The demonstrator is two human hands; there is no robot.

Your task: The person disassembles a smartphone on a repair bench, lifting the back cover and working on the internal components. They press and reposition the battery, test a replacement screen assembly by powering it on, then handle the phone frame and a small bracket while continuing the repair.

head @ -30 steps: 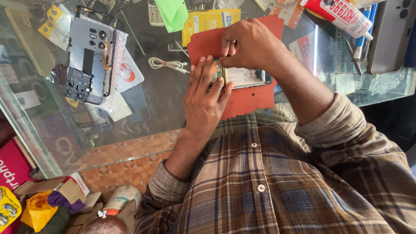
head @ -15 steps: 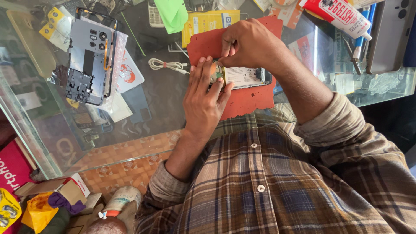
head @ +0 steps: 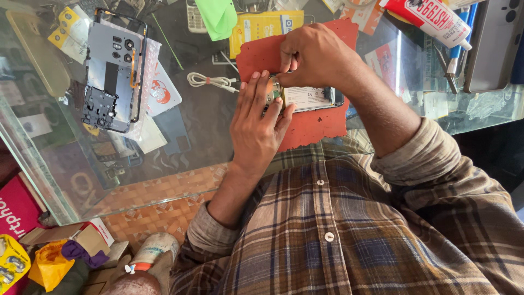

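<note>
At the far left of the glass tabletop (head: 180, 136) a second stripped phone frame (head: 112, 68) lies on loose paper packets, overhanging them; a careless sweep of a forearm could push it toward the near edge. Next to it a coiled white cable (head: 210, 81) rests just beside the red work mat (head: 311, 123), near enough to catch under a wrist. The left hand (head: 256, 123) lies flat with fingers extended, pressing on the near end of the opened phone (head: 308, 98), which sits on the mat; it steadies rather than grips, so the phone could skid on the mat if the pressure slackens. The right hand (head: 314, 54) is clenched in a pinch over the phone's upper edge, apparently on a small part or tool too hidden to name; a slip there could scratch the exposed board or flick a tiny piece away. At the far right a red-and-white tube (head: 423, 16) crowds the elbow's path.
</note>
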